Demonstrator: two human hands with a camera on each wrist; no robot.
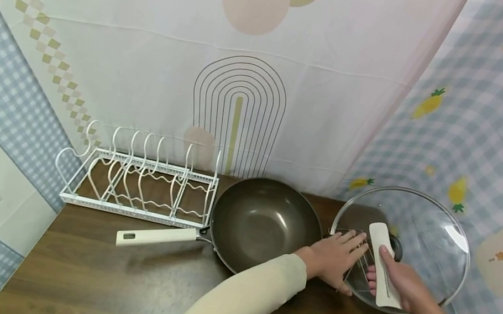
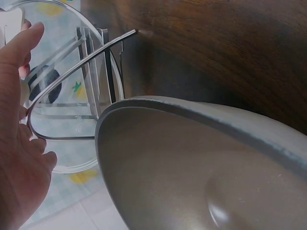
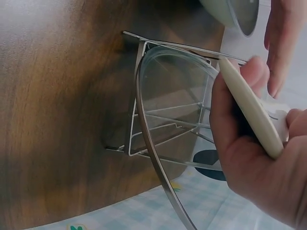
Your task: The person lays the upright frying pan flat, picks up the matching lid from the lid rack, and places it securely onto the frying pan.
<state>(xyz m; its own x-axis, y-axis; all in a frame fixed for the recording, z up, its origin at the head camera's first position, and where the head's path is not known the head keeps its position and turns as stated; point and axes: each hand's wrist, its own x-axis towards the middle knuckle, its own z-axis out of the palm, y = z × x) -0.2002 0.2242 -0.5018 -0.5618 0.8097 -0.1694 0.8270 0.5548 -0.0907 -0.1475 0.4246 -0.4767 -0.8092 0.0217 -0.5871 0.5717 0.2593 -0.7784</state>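
Note:
A large clear glass lid [image 1: 429, 239] with a metal rim stands steeply on edge at the right, its lower part within a small metal wire stand [image 3: 139, 105]. My right hand [image 1: 403, 282] grips the long cream handle [image 1: 381, 253] at the lid's middle, thumb on one side and fingers curled round the other. My left hand [image 1: 337, 256] lies along the wire stand with its fingers extended, close to the lid handle. Just left of that hand sits a dark-lined wok [image 1: 264, 226]; the left forearm reaches over its near rim.
A white wire rack [image 1: 136, 209] with curved dividers stands left of the wok. The wok's cream handle [image 1: 156, 237] points left, in front of that rack. Patterned cloths [image 1: 154, 78] hang behind and at both sides of the brown wooden table [image 1: 99, 276].

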